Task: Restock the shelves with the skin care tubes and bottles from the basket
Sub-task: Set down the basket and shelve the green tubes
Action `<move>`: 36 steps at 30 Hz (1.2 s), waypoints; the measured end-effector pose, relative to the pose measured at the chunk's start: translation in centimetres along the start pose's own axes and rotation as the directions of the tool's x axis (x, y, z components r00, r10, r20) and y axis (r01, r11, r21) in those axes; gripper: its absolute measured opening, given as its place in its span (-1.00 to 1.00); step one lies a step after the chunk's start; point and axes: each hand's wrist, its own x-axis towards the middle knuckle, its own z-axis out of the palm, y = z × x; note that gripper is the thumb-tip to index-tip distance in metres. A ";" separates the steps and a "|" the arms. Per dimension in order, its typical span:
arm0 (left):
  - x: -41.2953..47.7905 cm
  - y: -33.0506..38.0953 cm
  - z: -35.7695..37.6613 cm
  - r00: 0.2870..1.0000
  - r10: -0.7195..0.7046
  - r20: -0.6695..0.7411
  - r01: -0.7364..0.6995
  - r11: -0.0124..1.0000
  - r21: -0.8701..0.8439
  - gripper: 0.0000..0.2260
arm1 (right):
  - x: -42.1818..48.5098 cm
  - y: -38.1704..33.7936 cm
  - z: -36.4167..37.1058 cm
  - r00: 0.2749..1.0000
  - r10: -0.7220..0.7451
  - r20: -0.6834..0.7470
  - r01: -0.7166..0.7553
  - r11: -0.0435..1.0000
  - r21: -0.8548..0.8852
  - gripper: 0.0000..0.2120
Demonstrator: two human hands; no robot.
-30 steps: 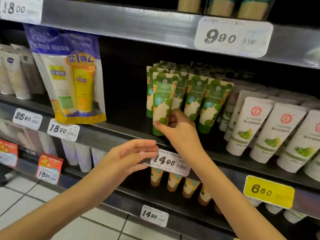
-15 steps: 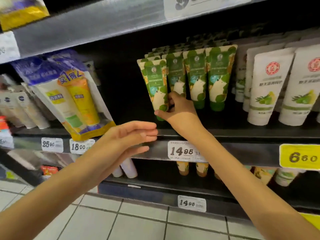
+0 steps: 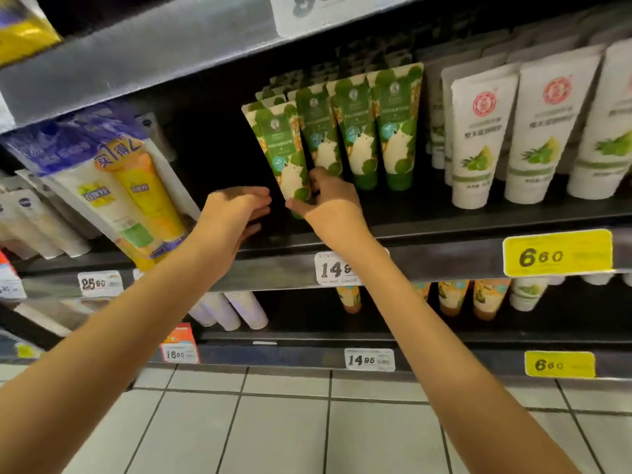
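Note:
A green leaf-patterned tube (image 3: pixel 280 145) stands cap down and tilted left at the front of the middle shelf (image 3: pixel 444 222). My right hand (image 3: pixel 325 203) pinches its lower end between thumb and fingers. My left hand (image 3: pixel 232 213) hovers just left of the tube's base, fingers loosely curved and holding nothing. Three more rows of the same green tubes (image 3: pixel 376 124) stand upright right behind and to the right. The basket is out of view.
White tubes with red logos (image 3: pixel 533 131) fill the shelf's right part. A hanging twin pack (image 3: pixel 133 200) leans at the left. Price tags 14.95 (image 3: pixel 333 268) and yellow 6.60 (image 3: pixel 557 253) sit on the shelf edge. More tubes stand on the lower shelf (image 3: pixel 458 299); tiled floor below.
My left hand has risen from below the shelf edge up to the tube's base. The right hand still holds the green tube, which now tilts further left. The camera has dropped lower.

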 end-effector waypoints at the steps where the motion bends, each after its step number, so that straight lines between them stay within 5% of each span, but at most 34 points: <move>1: 0.2 -0.2 0.7 0.999 0.026 -0.046 -0.026 1.000 0.003 -0.81 | 0.0 0.1 0.0 1.000 -0.001 -0.002 0.001 1.000 -0.001 -0.57; 5: 0.7 -1.2 1.7 0.991 0.067 -0.119 -0.078 0.993 -0.091 -0.76 | 0.3 0.4 0.6 0.999 -0.019 -0.039 0.019 1.000 -0.003 -0.58; 12: 1.6 -2.6 0.9 0.991 0.135 -0.022 -0.137 0.959 -0.247 -0.74 | 0.8 0.9 1.1 0.995 -0.001 -0.095 0.001 1.000 0.004 -0.59; 17: -0.1 -2.4 0.4 0.973 0.216 0.083 -0.204 0.970 -0.131 -0.70 | 0.4 0.1 0.9 0.997 0.034 -0.069 -0.040 0.995 -0.088 -0.54; 23: -5.0 -2.4 -4.5 0.979 0.153 0.138 -0.141 0.986 -0.094 -0.79 | -5.6 -1.5 1.5 0.893 -0.294 -0.341 0.276 0.956 -0.103 -0.74; 26: -10.6 -5.5 -10.1 0.972 0.195 0.131 -0.183 0.978 -0.096 -0.83 | -10.8 -3.6 5.0 0.914 -0.368 -0.169 0.381 0.924 0.045 -0.87; 29: -17.0 -9.7 -18.2 0.985 0.171 0.021 -0.172 0.984 0.042 -0.79 | -15.4 -6.8 10.2 0.891 -0.413 0.189 0.364 0.899 0.245 -0.97; 32: -23.8 -14.4 -26.1 0.971 0.054 -0.232 -0.015 0.986 0.164 -0.78 | -19.7 -10.2 15.7 0.743 -0.503 0.442 0.333 0.850 0.408 -0.94; 36: -33.0 -21.2 -33.1 0.861 -0.111 -0.497 0.216 0.964 0.158 -0.81 | -25.0 -13.5 22.3 0.474 -0.539 0.696 0.164 0.831 0.532 -0.91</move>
